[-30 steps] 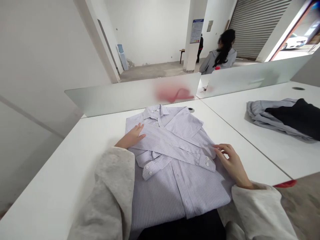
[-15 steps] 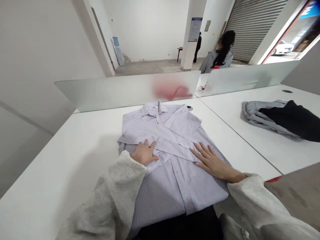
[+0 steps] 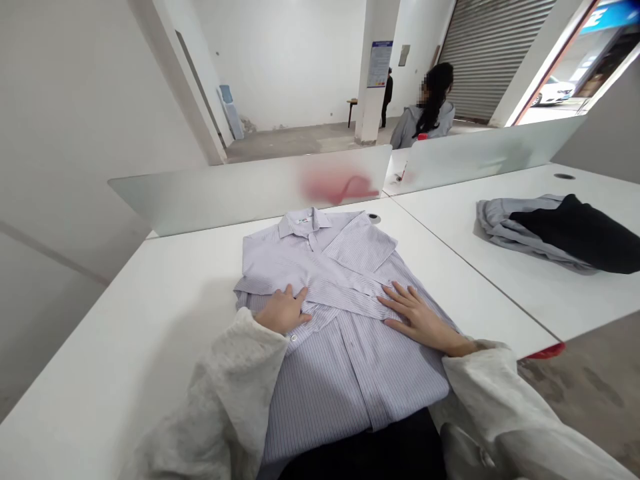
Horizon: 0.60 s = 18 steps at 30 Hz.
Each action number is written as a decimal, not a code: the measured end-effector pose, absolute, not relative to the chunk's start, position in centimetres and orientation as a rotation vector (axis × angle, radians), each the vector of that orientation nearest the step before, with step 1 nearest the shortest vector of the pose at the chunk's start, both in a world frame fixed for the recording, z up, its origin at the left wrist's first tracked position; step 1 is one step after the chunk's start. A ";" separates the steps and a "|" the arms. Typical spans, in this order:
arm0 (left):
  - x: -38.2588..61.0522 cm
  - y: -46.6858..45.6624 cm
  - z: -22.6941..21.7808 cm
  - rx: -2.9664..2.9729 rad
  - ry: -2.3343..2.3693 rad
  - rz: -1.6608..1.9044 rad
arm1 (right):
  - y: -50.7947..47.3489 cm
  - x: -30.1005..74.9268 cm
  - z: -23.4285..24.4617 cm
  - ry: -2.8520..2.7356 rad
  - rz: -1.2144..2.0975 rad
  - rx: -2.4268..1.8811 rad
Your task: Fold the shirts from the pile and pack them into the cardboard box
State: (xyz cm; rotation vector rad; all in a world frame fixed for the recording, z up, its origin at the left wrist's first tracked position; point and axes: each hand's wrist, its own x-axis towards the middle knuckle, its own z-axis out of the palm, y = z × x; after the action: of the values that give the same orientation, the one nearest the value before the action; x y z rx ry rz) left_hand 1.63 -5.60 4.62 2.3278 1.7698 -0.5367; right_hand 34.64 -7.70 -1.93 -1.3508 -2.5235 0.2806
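On the white surface (image 3: 150,333), a striped button-up shirt (image 3: 350,393) lies flat and face up, its sleeves folded across the chest, while a heap of grey and black clothes (image 3: 550,230) sits well apart on the next surface (image 3: 575,300). The left grip (image 3: 283,310) and right grip (image 3: 420,317) are both open, palms down and grasping nothing, apparently pressing the crossed sleeves flat against the shirt front.
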 end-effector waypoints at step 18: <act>2.7 -19.2 13.5 2.381 1.962 -0.338 | -7.3 36.5 -3.5 -2.463 0.194 -1.305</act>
State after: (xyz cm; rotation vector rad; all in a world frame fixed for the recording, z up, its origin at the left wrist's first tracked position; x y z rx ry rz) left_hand 2.66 -19.25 13.48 2.3806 1.9624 -0.3379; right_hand 36.53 -7.30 -3.51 -1.3046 -2.4633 0.1941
